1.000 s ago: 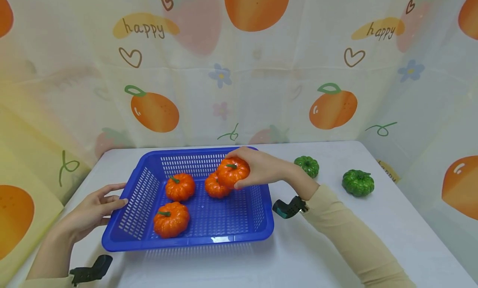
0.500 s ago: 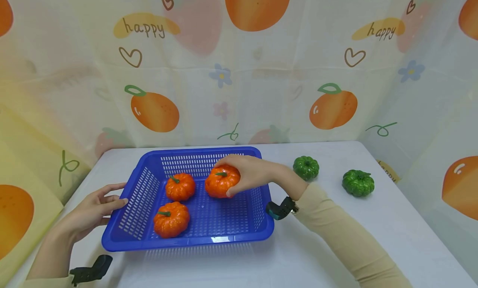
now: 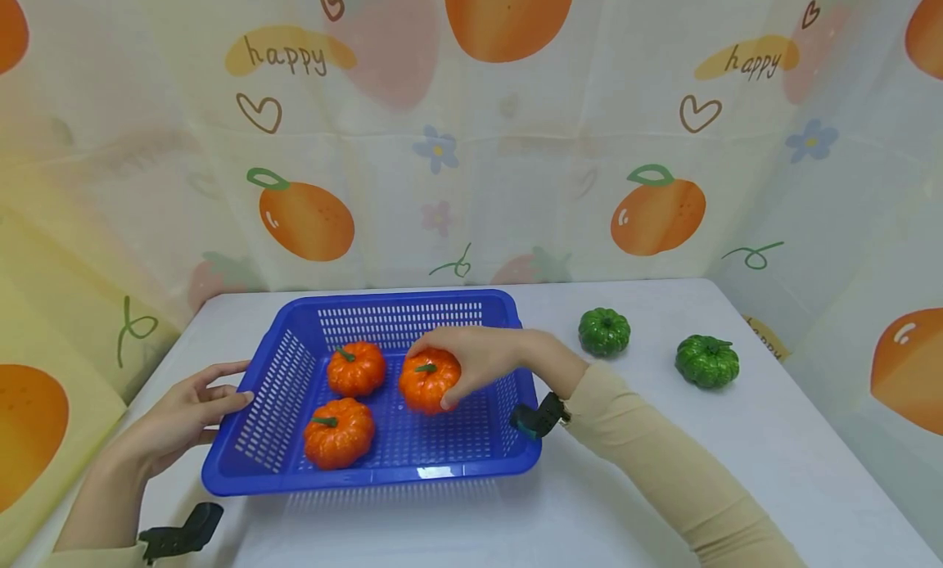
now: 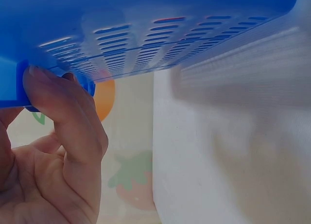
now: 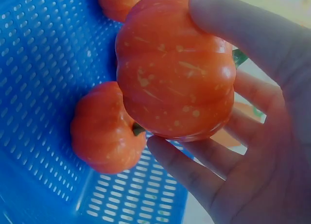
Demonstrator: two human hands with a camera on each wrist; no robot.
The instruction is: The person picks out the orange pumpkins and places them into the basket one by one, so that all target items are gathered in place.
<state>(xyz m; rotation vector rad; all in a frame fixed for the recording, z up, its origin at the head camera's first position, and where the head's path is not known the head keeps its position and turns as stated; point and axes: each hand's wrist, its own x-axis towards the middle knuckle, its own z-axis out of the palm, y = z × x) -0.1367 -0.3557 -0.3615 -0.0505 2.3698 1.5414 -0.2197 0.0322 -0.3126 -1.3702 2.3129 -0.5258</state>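
Observation:
My right hand (image 3: 479, 357) grips an orange toy pumpkin (image 3: 427, 388) with a green stem, inside the blue plastic basket (image 3: 354, 481). Thumb and fingers stand on opposite sides of it in the right wrist view. Two more orange pumpkins, one farther back (image 3: 357, 369) and one nearer me (image 3: 339, 434), lie in the basket's left half. A further orange pumpkin is hidden in the head view behind the held one. At the basket's left side, my left hand (image 3: 180, 416) holds the rim, its fingers (image 4: 73, 107) bent over the edge in the left wrist view.
Two green toy pumpkins stand on the white table (image 3: 648, 445) right of the basket: one nearer it (image 3: 604, 332), one farther right (image 3: 707, 361). A printed curtain (image 3: 516, 183) hangs behind the table.
My right hand has carried the held pumpkin left and down, deeper into the basket, covering the one behind it in the head view. My left hand and the basket have stayed put.

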